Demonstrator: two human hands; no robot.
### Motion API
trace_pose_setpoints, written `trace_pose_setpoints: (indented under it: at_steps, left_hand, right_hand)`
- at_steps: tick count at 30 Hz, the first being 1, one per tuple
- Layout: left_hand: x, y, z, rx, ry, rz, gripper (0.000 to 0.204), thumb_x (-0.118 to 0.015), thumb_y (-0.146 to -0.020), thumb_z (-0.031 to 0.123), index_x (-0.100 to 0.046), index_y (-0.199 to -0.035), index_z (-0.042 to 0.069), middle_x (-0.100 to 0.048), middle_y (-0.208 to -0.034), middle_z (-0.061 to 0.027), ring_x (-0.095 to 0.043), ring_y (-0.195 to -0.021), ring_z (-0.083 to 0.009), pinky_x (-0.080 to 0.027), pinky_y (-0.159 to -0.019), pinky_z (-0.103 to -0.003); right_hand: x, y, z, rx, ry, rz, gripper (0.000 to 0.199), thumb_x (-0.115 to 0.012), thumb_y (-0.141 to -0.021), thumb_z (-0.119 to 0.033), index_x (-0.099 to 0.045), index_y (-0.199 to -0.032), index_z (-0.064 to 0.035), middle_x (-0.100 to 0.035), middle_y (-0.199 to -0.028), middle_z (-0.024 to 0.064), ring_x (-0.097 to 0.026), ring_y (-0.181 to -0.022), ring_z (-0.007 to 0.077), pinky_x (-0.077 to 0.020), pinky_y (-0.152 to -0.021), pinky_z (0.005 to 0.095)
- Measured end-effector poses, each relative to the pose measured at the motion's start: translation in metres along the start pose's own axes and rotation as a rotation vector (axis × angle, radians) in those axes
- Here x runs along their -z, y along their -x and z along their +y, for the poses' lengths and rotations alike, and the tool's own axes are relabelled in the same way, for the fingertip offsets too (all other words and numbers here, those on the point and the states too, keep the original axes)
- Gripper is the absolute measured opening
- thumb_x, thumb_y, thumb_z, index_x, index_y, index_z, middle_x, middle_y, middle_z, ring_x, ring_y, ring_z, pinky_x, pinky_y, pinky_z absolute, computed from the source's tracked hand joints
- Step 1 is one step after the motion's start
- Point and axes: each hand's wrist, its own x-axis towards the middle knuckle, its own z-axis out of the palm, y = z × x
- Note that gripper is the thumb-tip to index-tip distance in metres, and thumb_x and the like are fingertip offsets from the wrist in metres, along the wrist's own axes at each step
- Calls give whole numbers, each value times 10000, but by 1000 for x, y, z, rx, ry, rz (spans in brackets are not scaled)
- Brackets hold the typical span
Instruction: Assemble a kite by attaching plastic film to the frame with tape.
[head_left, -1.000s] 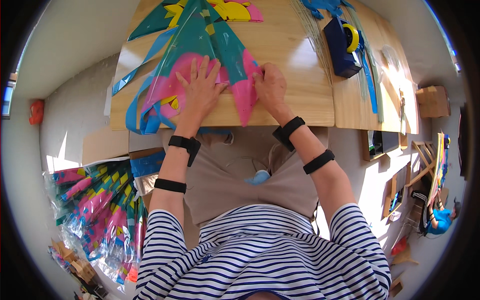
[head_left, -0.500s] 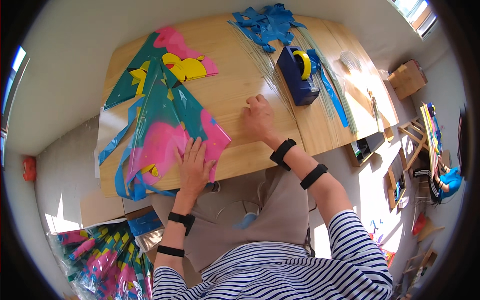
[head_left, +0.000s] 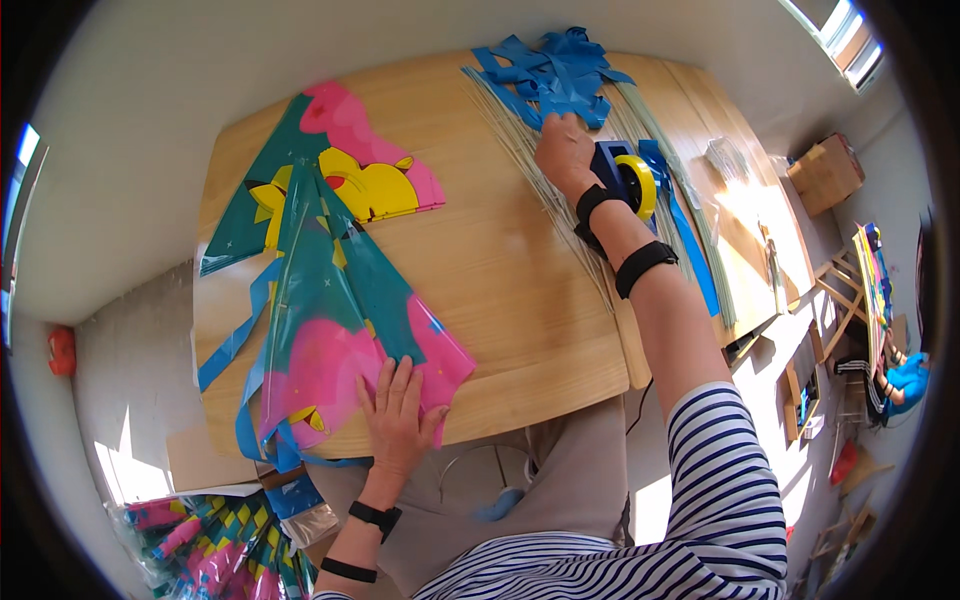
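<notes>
On the near edge of the wooden table (head_left: 520, 290) our left hand (head_left: 398, 415) lies flat, fingers spread open, pressing down the pink corner of the plastic kite sheet (head_left: 330, 300), gripping nothing. That sheet, teal, pink and yellow with blue tail strips hanging off the front edge, covers the left half of the tabletop. Our right hand (head_left: 563, 150) is stretched far across to the back, its fingers curled down where the bundle of thin pale sticks (head_left: 545, 195) meets the heap of blue strips (head_left: 550, 70); we cannot tell whether it has hold of a stick or a strip, or merely touches them. Just beside the wrist sits a blue tape dispenser (head_left: 625, 175) with a yellow roll. We judge the risks plain enough: with the arm at full reach, pulling one stick could drag its neighbours and fan the bundle, or snag the tangled strips. The slippery sheet, pinned only at one corner, might slide off the edge if our left palm lifts.
</notes>
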Motion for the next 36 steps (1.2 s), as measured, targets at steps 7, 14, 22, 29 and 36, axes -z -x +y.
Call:
trace_pose_setpoints:
  at_steps: [7, 14, 22, 29, 36]
  left_hand:
    - [5, -4, 2, 12, 13, -31, 632, -787, -836, 366, -610, -1324, 5, -513, -1525, -143, -403, -1464, -369, -172, -1214, -673]
    - [6, -7, 4, 39, 1, -63, 641, -782, -842, 391, -608, -1325, 7, -530, -1509, -146, -432, -1443, -374, -172, -1214, -671]
    - [5, -6, 2, 33, -6, -58, 619, -750, -873, 410, -603, -1330, 19, -529, -1509, -150, -436, -1440, -379, -180, -1209, -673]
    - [6, -7, 3, 25, -3, -53, 622, -751, -871, 405, -600, -1335, 20, -529, -1508, -149, -437, -1440, -379, -190, -1205, -673]
    - [7, -6, 3, 30, 1, -52, 618, -746, -880, 407, -600, -1340, 21, -531, -1508, -146, -437, -1440, -377, -191, -1205, -671]
  right_hand:
    - [-19, -47, -7, -11, 119, -7, 265, -739, -835, -114, -685, -1092, -79, -646, -1146, 162, -714, -1040, 352, -590, -786, 457]
    - [-47, -63, 14, 47, 2, -33, 145, -674, -827, -128, -743, -939, -66, -722, -1025, 207, -729, -931, 406, -593, -794, 468]
    - [-59, -87, 32, 51, -99, 62, 171, -664, -822, -144, -757, -908, -29, -742, -984, 219, -730, -910, 414, -602, -759, 472]
    - [-53, -101, 42, 138, 92, -17, 185, -685, -845, -182, -769, -925, -38, -747, -1046, 218, -744, -950, 389, -612, -797, 456]
    - [-42, -102, 38, -196, -257, 27, 171, -676, -865, -184, -785, -910, -60, -747, -1060, 247, -741, -992, 413, -608, -830, 453]
